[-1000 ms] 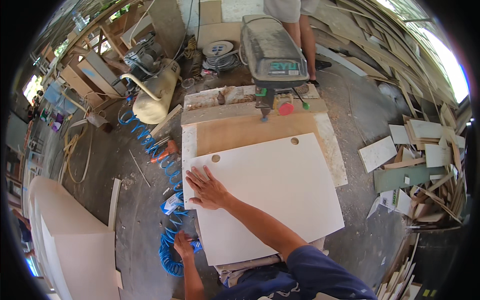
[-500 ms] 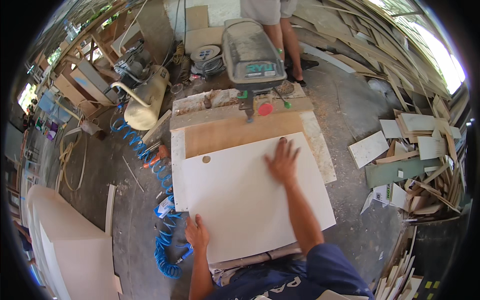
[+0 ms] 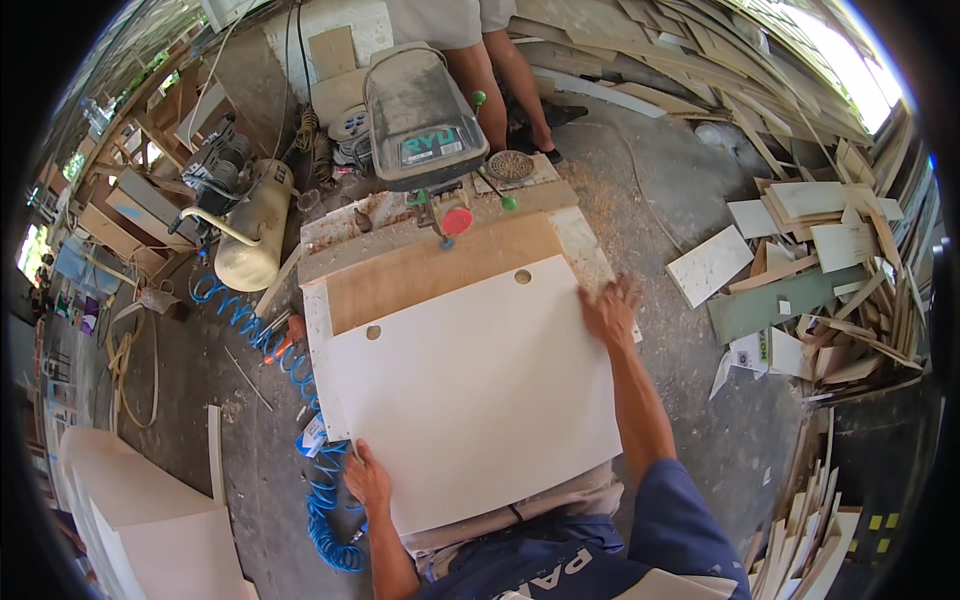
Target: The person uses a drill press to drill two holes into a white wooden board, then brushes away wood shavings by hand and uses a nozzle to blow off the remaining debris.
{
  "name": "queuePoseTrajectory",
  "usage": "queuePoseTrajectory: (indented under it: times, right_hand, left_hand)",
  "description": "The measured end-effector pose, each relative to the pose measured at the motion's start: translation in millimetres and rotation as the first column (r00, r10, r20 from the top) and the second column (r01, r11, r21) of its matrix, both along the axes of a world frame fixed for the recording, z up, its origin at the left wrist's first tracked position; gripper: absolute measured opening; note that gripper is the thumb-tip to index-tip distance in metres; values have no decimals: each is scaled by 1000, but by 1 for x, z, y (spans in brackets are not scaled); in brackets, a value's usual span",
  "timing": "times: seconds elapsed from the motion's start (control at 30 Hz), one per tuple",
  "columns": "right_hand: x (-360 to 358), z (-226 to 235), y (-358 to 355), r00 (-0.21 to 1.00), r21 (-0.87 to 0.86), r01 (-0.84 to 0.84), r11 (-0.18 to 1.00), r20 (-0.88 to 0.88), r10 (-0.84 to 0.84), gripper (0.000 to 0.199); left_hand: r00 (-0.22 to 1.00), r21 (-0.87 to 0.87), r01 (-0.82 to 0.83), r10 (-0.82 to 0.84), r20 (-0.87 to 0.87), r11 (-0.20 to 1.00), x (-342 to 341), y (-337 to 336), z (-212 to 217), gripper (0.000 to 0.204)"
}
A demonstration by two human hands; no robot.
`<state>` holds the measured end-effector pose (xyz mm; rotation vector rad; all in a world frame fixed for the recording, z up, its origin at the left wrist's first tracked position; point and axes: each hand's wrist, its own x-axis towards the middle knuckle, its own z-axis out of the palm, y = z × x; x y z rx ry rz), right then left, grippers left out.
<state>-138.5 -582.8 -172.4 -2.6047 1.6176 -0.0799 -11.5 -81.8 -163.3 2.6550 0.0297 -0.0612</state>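
Your left hand [image 3: 368,480] grips the near left corner of the white panel [image 3: 470,380]; your right hand [image 3: 610,312], blurred, lies spread on its right edge. One panel, two drilled holes [image 3: 373,332], lying flat over the bench's brown board [image 3: 430,268] below the drill press [image 3: 422,120]. Judged stiff, smooth-faced, fairly light but awkward: hold opposite edges.

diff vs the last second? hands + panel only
The right hand slid from the white panel's left side across its top to the right edge, where it now rests. The left hand stayed at the near-left corner. The panel still lies flat under the drill press, holes toward it.
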Motion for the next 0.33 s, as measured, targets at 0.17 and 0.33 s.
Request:
queuePoseTrajectory:
  times: [0.17,0.33]
  right_hand:
    - [-62,63,97,970,297,178,938,108,-218,73]
    - [-113,56,88,908,647,187,740,173,-381,71]
  left_hand:
    - [998,-129,-52,56,26,990,1,15,18,62]
    - [996,-85,-75,79,45,994,-8,18,64,58]
